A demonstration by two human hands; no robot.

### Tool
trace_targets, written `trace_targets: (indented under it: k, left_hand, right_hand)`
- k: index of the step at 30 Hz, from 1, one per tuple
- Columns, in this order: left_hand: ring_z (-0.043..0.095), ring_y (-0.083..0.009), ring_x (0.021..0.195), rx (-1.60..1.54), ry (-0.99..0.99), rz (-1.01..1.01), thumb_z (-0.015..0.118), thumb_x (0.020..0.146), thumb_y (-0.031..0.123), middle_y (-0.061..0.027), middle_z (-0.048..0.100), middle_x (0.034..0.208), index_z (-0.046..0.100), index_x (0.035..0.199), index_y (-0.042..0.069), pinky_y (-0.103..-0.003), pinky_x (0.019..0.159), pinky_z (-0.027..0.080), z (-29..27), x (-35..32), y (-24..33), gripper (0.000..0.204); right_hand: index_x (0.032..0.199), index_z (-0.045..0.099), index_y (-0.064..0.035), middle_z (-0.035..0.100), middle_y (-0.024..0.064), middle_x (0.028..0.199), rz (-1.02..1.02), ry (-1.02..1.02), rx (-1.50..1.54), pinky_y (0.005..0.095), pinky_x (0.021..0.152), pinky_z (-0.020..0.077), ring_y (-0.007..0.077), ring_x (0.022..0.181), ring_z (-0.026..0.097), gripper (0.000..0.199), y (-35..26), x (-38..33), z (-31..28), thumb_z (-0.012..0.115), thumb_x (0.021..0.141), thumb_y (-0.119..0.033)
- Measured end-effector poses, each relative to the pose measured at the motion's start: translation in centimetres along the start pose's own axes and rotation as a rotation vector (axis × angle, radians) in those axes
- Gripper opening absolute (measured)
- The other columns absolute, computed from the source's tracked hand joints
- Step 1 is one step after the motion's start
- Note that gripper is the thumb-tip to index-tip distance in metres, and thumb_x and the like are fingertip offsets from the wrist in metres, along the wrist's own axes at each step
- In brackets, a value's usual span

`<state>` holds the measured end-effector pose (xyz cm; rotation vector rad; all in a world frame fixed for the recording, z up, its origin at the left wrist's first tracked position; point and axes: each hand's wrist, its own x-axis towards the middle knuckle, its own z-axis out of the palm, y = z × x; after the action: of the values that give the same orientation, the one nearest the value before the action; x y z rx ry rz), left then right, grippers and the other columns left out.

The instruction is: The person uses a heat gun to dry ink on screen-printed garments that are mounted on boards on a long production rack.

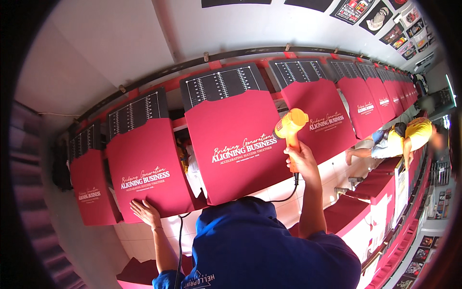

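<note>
My right hand (303,161) is wrapped round the handle of a yellow-orange hair dryer (291,123), raised above the printed red shirts. Its black cord (292,191) hangs down from the handle. Below and left of the dryer, a red shirt (231,178) with white and gold print lies flat over a black board (224,84). My left hand (146,213), fingers stretched out, rests at the lower edge of another printed red shirt (149,144) farther left. Nothing shows in that hand.
Several more shirt-covered boards run in a row along a dark rail (250,51) to the far right. At the right, a person in a yellow top (417,135) leans toward a second row. Red-covered boards (344,214) stand behind my right arm, over a tiled floor (262,193).
</note>
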<state>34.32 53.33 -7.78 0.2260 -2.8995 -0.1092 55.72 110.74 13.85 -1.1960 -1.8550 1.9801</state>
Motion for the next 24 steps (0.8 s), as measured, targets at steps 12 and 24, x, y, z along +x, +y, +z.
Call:
trace_targets:
  k: [12,24]
  left_hand:
    - [0.020,-0.0380,0.148,0.045,0.007,-0.093,0.026,0.105,0.049,-0.0221,0.024,0.158,0.026,0.151,-0.004,-0.049,0.121,0.016,1.5,4.9,1.0,0.070]
    - [0.010,-0.0343,0.151,-0.012,-0.108,-0.003,0.014,0.103,0.055,-0.0188,0.015,0.162,0.016,0.156,0.004,-0.049,0.123,0.008,1.3,5.5,7.7,0.074]
  right_hand:
    - [0.113,0.058,-0.0021,0.062,0.0036,0.087,0.063,-0.077,0.007,0.0256,0.062,0.0524,0.0099,0.066,0.059,0.026,-1.5,0.4,0.1,0.063,0.094,-0.020]
    - [0.112,0.059,-0.0012,0.064,0.0044,0.090,0.046,-0.088,-0.085,0.0263,0.062,0.0521,0.0100,0.069,0.058,0.027,-2.2,0.6,1.9,0.062,0.095,-0.022]
